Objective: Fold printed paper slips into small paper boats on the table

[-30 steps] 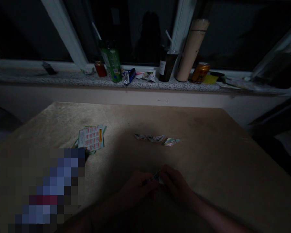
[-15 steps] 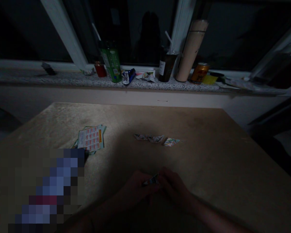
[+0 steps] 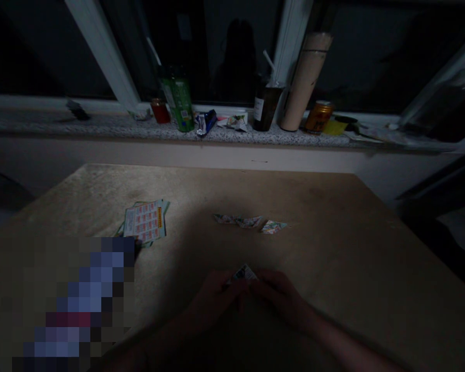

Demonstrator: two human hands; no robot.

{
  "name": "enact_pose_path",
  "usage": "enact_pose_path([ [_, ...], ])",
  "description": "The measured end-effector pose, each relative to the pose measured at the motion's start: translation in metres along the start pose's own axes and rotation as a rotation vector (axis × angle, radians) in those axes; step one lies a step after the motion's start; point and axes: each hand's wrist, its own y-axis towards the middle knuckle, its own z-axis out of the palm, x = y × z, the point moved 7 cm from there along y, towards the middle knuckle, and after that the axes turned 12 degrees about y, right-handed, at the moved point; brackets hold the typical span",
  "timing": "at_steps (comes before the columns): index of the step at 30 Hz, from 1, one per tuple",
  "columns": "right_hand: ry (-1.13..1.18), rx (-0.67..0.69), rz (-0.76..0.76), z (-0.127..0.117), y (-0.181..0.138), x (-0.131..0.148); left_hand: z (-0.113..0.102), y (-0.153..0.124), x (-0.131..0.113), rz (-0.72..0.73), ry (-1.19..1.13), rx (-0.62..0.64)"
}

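Note:
Low over the near part of the table, my left hand (image 3: 220, 295) and my right hand (image 3: 277, 292) pinch a small folded paper (image 3: 245, 272) between them. Its pointed top shows above the thumbs, printed in dark and white; the lower part is hidden by my fingers. Beyond the hands lie three small folded paper pieces in a row: a left one (image 3: 223, 219), a middle one (image 3: 250, 222) and a right one (image 3: 273, 227). A stack of printed paper sheets (image 3: 144, 221) rests on the table to the left.
The wooden table (image 3: 325, 206) reaches to a wall below a speckled sill (image 3: 225, 135). On the sill stand a green container (image 3: 180, 101), a dark cup with a straw (image 3: 266, 106), a tall pink bottle (image 3: 307, 80) and an orange can (image 3: 318, 116). A blurred patch covers the lower left.
The folded paper has turned so that its point faces upward. My right hand has shifted slightly right and down, uncovering more of the paper. The pieces on the table stay put.

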Motion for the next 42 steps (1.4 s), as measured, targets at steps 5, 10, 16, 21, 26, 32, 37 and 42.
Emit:
enact_pose_path([
  [5,-0.021,-0.034,0.015,-0.002,-0.001,-0.006,-0.002,-0.001,0.001,-0.039,-0.03,-0.018],
  [10,-0.129,-0.085,-0.022,-0.005,-0.002,0.0,-0.003,-0.002,0.004,-0.092,-0.05,-0.029],
  [16,-0.166,-0.077,-0.024,-0.001,-0.004,0.006,0.002,-0.003,0.003,-0.072,-0.022,0.013],
  [21,-0.062,-0.219,0.015,-0.013,-0.004,-0.003,-0.005,-0.003,0.007,-0.072,0.088,-0.084],
  [26,0.029,-0.155,0.03,-0.008,-0.003,-0.002,-0.007,-0.002,0.007,-0.049,0.133,-0.086],
  [32,0.026,-0.039,0.073,0.0,-0.001,-0.004,-0.001,-0.003,0.002,-0.015,0.142,-0.014],
  [37,0.079,-0.1,0.093,-0.008,0.0,-0.013,0.0,-0.003,0.003,0.0,0.085,0.003],
  [42,0.044,-0.116,0.044,-0.007,-0.001,-0.005,-0.004,-0.002,0.003,0.015,0.017,0.006],
])
